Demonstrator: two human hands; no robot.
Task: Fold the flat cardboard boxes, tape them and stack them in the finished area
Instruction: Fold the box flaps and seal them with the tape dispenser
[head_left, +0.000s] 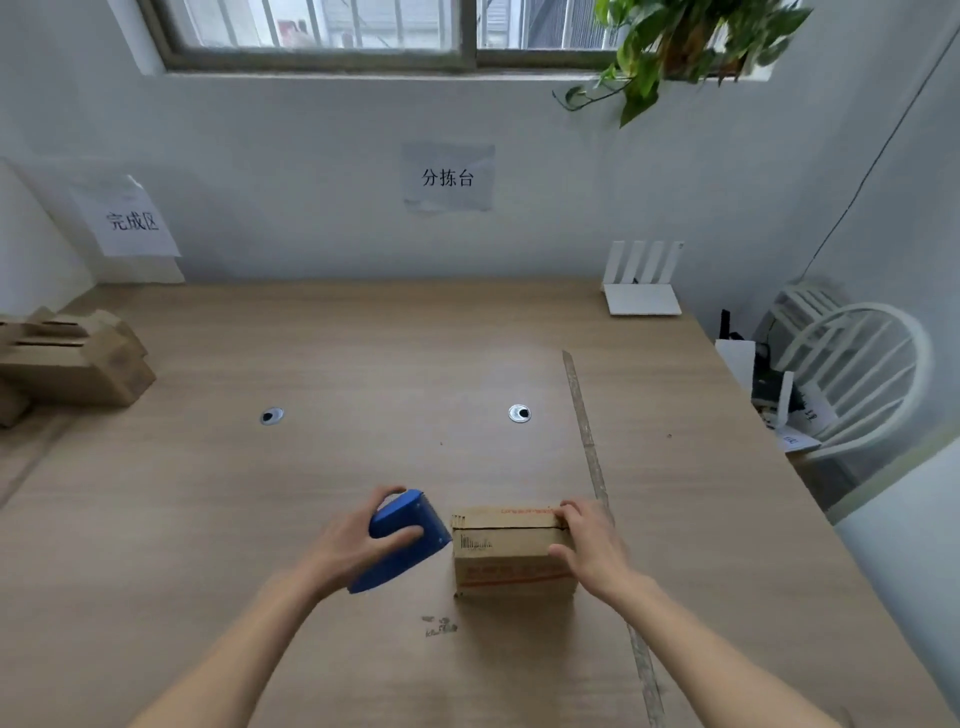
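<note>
Nearest: left hand (363, 540) curled round blue tape dispenser (402, 540), just beside folded cardboard box (511, 551); right hand (587, 545) gripping box's right end, pinning flaps against bench (363, 364). Risk, judged: flaps springing apart or tape running crooked if right-hand pressure slackens. Farther left: finished boxes (78, 364) stacked below wall sign (130, 221).

Soft, even daylight comes from the barred window (322, 31) above my wide wooden bench (363, 364), casting only faint shadows. The glass is overexposed. The view bows at the edges, and the green hanging plant (675, 47) is blurred, everything slightly soft.
</note>
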